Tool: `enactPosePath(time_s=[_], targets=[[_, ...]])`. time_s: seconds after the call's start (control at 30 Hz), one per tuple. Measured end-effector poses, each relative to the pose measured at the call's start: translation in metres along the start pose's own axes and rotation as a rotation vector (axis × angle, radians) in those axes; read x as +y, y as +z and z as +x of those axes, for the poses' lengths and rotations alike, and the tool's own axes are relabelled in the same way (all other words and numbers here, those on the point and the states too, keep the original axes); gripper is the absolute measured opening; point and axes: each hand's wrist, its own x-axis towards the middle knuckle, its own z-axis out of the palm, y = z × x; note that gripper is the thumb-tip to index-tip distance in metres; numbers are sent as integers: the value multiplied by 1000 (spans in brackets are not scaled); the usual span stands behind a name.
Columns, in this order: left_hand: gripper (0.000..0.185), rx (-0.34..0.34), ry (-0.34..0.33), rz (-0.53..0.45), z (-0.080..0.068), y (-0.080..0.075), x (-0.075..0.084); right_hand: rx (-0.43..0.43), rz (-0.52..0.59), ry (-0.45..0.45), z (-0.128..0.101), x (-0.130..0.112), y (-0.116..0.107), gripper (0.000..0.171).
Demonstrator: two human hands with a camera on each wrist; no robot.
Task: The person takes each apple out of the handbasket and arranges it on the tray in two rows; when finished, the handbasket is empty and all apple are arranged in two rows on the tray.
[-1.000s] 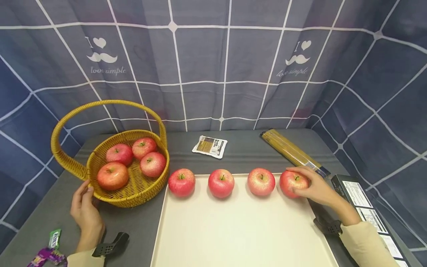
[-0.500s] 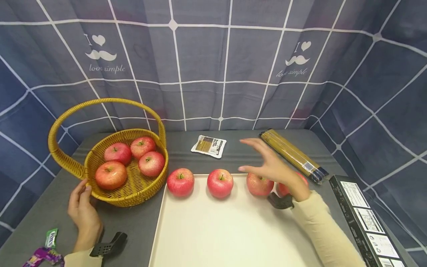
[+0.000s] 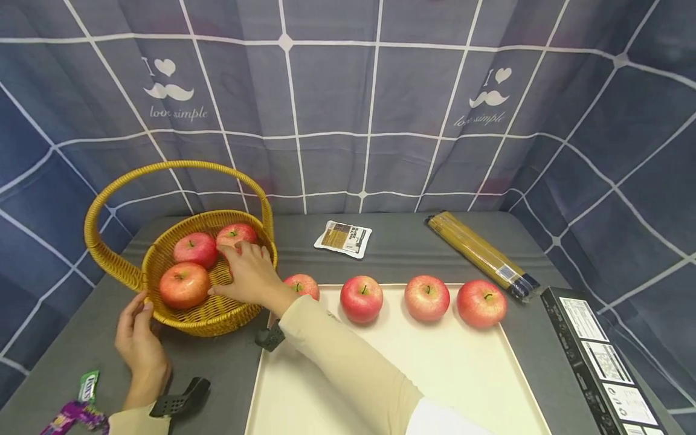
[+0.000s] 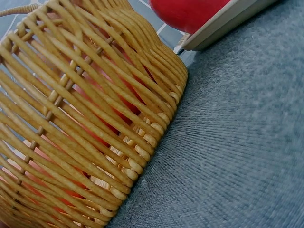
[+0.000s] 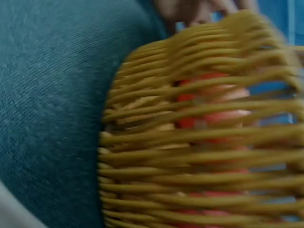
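Observation:
My right hand is over the right side of the yellow wicker basket, fingers and thumb spread, covering the apple beneath it. Three other apples show inside: one behind the fingers, a pink-red apple at the back left and an orange-red apple at the front left. My left hand touches the outside of the basket at its front left, its fingers at the rim. Red fruit shows through the weave in the left wrist view.
Several apples, such as a red apple, stand along the far edge of the cream tray. A white packet, a pack of yellow sticks, a black box and small wrapped sweets lie on the grey cloth.
My right hand let go of the rightmost apple on the tray and swung left across to the basket. My left hand has stayed at the basket's side.

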Motion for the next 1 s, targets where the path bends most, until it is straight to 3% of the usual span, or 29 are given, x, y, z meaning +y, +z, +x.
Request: enactPosePath(time_s=[0.07, 0.13, 0.27, 0.37, 0.53, 0.6, 0.67, 0.77, 1.0], targets=[[27, 0, -5, 3, 0, 0, 0, -10, -131, 69, 4, -10, 9, 76], [27, 0, -4, 4, -1, 0, -1, -3, -195, 142, 6, -14, 12, 70], [26, -7, 2, 5, -1, 1, -2, 20, -195, 186, 7, -9, 11, 64], [26, -13, 1, 11, -1, 2, -3, 80, -54, 140, 3, -2, 8, 64], [25, -3, 15, 7, -2, 0, -1, 204, 451, 33, -20, 12, -12, 61], [25, -3, 21, 3, -2, 0, 0, 212, 626, 13, -38, 18, -28, 58], [26, -9, 19, 7, -2, 1, -1, 184, 694, 11, -60, 26, -40, 56], [26, -9, 13, 17, -2, 2, -2, 86, 675, -43, -95, 40, -50, 54], [25, 7, 12, 21, -2, 1, -2, -97, 425, -380, -154, 58, -24, 51]])
